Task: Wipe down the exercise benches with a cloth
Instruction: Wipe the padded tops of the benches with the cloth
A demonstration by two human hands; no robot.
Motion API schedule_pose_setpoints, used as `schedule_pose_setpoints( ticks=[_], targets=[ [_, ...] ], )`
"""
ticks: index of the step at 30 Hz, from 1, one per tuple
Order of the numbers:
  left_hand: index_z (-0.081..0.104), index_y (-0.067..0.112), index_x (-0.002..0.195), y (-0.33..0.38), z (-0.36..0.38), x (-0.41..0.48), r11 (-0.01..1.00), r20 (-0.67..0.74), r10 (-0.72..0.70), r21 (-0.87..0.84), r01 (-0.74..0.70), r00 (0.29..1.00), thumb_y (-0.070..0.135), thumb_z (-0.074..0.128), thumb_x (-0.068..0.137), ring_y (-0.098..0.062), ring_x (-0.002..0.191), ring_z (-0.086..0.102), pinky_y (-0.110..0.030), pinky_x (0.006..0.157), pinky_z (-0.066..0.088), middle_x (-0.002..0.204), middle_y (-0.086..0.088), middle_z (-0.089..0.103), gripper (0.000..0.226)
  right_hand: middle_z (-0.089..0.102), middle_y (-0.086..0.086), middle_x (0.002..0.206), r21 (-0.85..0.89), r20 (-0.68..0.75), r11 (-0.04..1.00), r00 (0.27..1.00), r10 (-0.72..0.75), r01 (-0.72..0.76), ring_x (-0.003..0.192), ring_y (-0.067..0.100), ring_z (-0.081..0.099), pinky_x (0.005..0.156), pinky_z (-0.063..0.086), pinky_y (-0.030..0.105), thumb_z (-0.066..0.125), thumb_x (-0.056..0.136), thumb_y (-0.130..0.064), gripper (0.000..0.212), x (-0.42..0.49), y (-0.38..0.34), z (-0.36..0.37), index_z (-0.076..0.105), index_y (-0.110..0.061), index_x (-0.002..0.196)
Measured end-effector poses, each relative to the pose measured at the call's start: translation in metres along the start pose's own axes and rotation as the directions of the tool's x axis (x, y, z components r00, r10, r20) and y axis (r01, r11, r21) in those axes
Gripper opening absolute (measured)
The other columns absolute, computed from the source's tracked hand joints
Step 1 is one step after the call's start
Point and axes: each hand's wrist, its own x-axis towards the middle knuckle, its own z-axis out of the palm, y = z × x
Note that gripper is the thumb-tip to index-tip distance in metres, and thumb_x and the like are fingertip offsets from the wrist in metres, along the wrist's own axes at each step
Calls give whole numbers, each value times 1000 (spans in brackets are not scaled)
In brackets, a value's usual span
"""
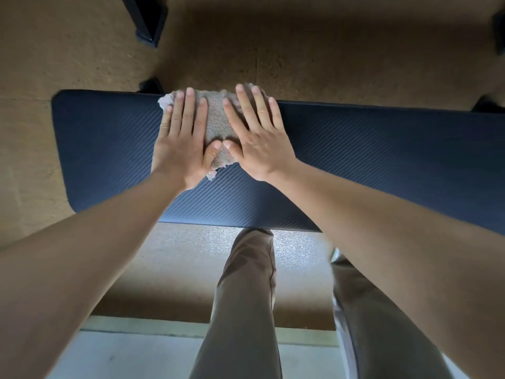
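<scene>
A dark blue padded bench (382, 149) with a ribbed surface runs left to right across the head view. A fluffy grey cloth (218, 124) lies on the pad near its far edge, left of the middle. My left hand (180, 143) rests flat on the cloth's left part with fingers spread. Flat on the cloth's right part lies my right hand (259, 140), also with fingers spread. The two thumbs almost touch over the cloth's near end. Neither hand curls around the cloth, and much of it is hidden under my palms.
Brown speckled floor (328, 50) surrounds the bench. A dark frame part (149, 20) stands at the far left, and dark feet show at the pad's far edge (151, 84) and far right (489, 105). My trousered legs (246, 296) stand against the near side.
</scene>
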Motion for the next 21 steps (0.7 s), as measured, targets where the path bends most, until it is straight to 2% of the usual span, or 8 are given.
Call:
schedule_pose_setpoints(
  ticks=[4,10,15,21],
  targets=[
    [-2,4,162,0,-4,6,996,-1,-63,-61,63,998,56,17,107,-39,157,-5,-53,128,3,169,-24,-5,78,4,11,172,-21,-11,998,998,-58,58,158,37,5,128,7,54,23,105,-59,70,11,-1,-1,7,-25,165],
    [-4,15,163,21,-7,14,996,38,-73,-56,75,997,60,16,104,-44,156,-5,-64,125,3,170,-22,-5,76,11,13,171,-26,-44,997,996,-77,75,158,34,9,128,8,51,24,106,-59,69,-3,21,0,13,-25,165],
    [-7,19,163,83,-13,25,997,56,-52,-55,55,997,60,15,104,-44,156,-6,-64,124,3,170,-20,-7,75,12,12,171,1,-65,1000,998,-12,12,158,32,10,128,10,51,31,105,-58,71,-39,68,-1,14,-23,164],
    [-7,27,163,180,-17,43,999,29,33,-39,-31,999,66,13,102,-45,156,-3,-67,123,5,171,-18,-4,76,9,10,172,-35,-53,998,997,48,-49,159,32,8,128,9,53,27,105,-62,71,-104,159,-8,12,-26,164]
  ],
)
